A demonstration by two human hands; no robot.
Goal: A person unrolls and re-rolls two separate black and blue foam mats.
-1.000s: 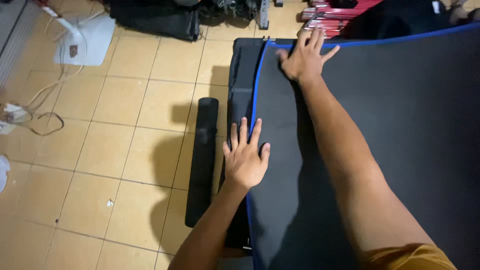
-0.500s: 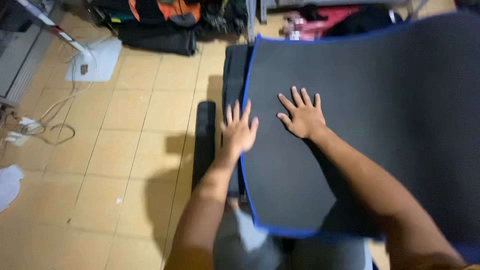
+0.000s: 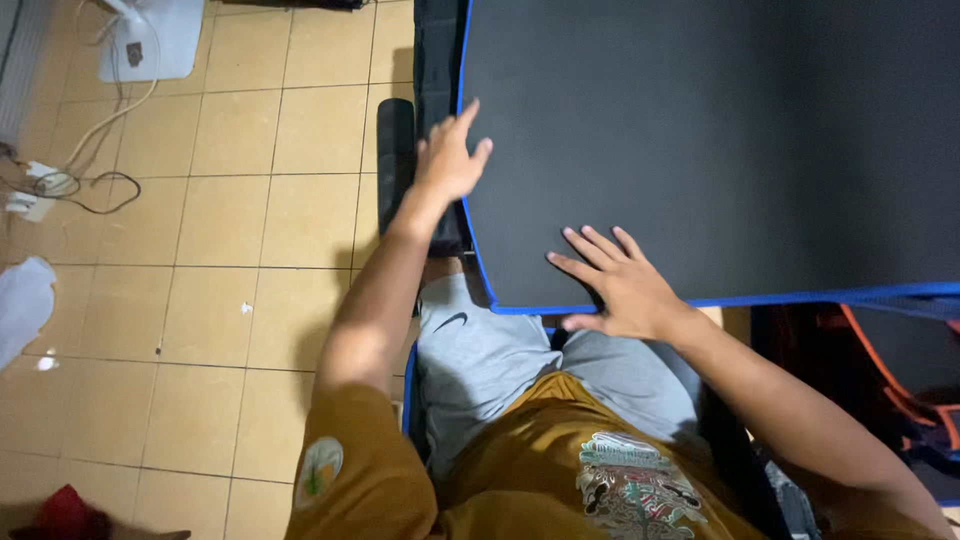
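Note:
A large black mat with a blue border (image 3: 720, 140) lies flat over a black desk and fills the upper right. My left hand (image 3: 448, 160) rests with fingers spread on the mat's left edge, over the desk's side. My right hand (image 3: 615, 285) lies flat, fingers apart, on the mat's near blue edge, thumb under the border. Neither hand holds anything. My lap in grey shorts (image 3: 490, 350) and a brown shirt shows below.
A black chair armrest (image 3: 394, 160) stands left of the desk. Tan floor tiles (image 3: 220, 250) spread to the left with a white fan base (image 3: 150, 40), a power strip and cables (image 3: 60, 185). An orange and black object (image 3: 900, 390) sits under the desk at right.
The view has tilted down toward my lap. My right hand slid from the mat's middle back to its near edge; my left hand stayed on the left edge.

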